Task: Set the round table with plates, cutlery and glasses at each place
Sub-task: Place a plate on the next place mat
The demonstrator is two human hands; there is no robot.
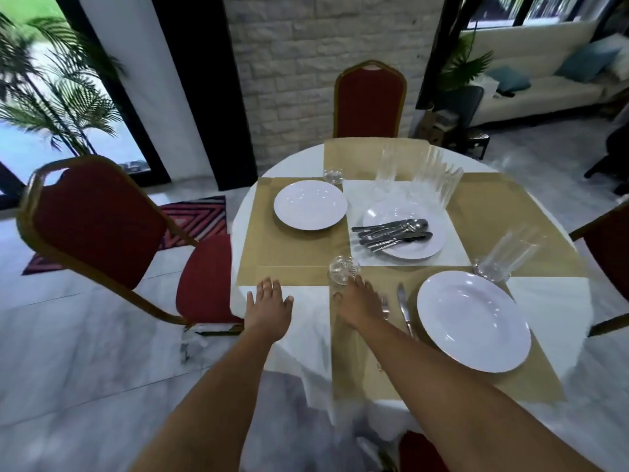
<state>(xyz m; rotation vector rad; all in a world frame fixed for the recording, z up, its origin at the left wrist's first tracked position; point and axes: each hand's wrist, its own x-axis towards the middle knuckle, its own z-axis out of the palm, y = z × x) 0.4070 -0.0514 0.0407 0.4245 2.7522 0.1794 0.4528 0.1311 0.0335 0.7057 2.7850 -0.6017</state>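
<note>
My left hand [269, 301] lies flat with straight fingers on the white cloth at the near left rim of the round table [306, 321]. The fingertips of my right hand [357, 301] touch a clear glass [343, 269] standing at the corner of the near placemat; the fingers look straight. A fork [384, 306] and a knife [404, 306] lie just right of that hand, beside a white plate [473, 320]. Another white plate [310, 205] sits at the left place. A stack of plates [432, 247] in the middle carries several pieces of cutlery [391, 231].
Tall clear glasses [439, 180] and a small glass [333, 175] stand at the far side, and another glass [503, 257] behind the near plate. Red chairs stand at the left [98, 219], far side [369, 97] and right [606, 247].
</note>
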